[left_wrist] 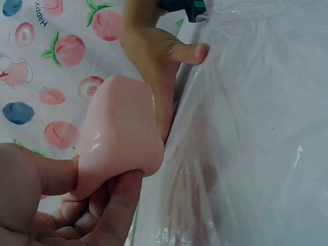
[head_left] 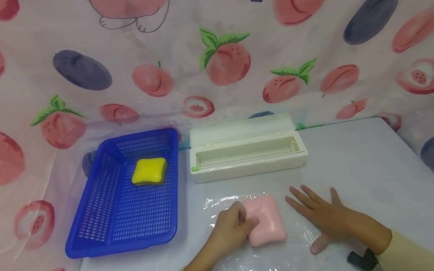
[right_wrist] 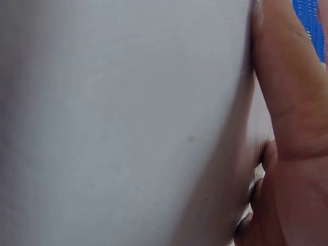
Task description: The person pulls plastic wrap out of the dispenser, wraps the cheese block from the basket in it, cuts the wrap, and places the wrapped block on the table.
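A glossy pink pillow-shaped block [head_left: 268, 221], smooth with rounded edges, is in my left hand [head_left: 228, 230]. The thumb and fingers pinch its left end; the left wrist view shows the thumb [left_wrist: 59, 177] on one face and the fingers curled at the other. In the head view the block overlaps a crinkled clear plastic sheet [head_left: 264, 266] spread on the table. My right hand [head_left: 328, 216] lies palm down with fingers spread at the right edge of that sheet. Its thumb [right_wrist: 292, 77] shows close up against the white surface in the right wrist view.
A blue mesh basket [head_left: 73, 248] stands at the left with a yellow pillow-shaped block [head_left: 149, 170] inside. Behind the sheet sits a long white box [head_left: 250, 168], its translucent lid [head_left: 240, 129] raised. A fruit-patterned cloth [head_left: 177, 68] hangs at the table's back edge.
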The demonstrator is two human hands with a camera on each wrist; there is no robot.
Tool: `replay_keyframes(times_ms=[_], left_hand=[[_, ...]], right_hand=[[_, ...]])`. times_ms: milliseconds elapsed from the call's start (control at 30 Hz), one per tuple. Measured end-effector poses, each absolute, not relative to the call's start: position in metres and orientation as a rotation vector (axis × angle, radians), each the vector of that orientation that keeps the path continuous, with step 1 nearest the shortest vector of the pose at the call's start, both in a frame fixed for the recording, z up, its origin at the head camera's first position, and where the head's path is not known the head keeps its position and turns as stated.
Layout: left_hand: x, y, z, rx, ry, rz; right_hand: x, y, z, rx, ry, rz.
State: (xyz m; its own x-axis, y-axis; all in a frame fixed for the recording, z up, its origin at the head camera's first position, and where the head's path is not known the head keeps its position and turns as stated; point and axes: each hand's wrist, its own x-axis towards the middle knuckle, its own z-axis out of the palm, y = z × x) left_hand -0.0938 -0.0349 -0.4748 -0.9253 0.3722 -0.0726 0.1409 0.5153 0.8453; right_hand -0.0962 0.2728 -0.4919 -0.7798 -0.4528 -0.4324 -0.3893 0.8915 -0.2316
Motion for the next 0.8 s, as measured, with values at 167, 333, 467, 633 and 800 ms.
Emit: replay_keyframes(times_ms=[167,333,467,633,800], left_hand=[[-0.092,-0.032,-0.481,0.409,2.528,1.369],[-0.09,-0.031,-0.487,0.374,2.531,1.352],[-0.088,-0.031,-0.494,0.36,2.534,1.339],[-0.088,-0.032,-0.499,0.359,2.547,1.306],[-0.09,-0.033,-0.499,0.37,2.495,1.293]], right_hand=[[-0.096,0.272,-0.494,-0.614,2.564,-0.173],[-0.098,0.271,-0.495,-0.595,2.566,-0.169],[-0.098,0.271,-0.498,-0.576,2.56,-0.174],[-0.098,0.271,-0.5,-0.567,2.554,-0.188],[-0.098,0.271,-0.498,-0.553,2.567,-0.195]])
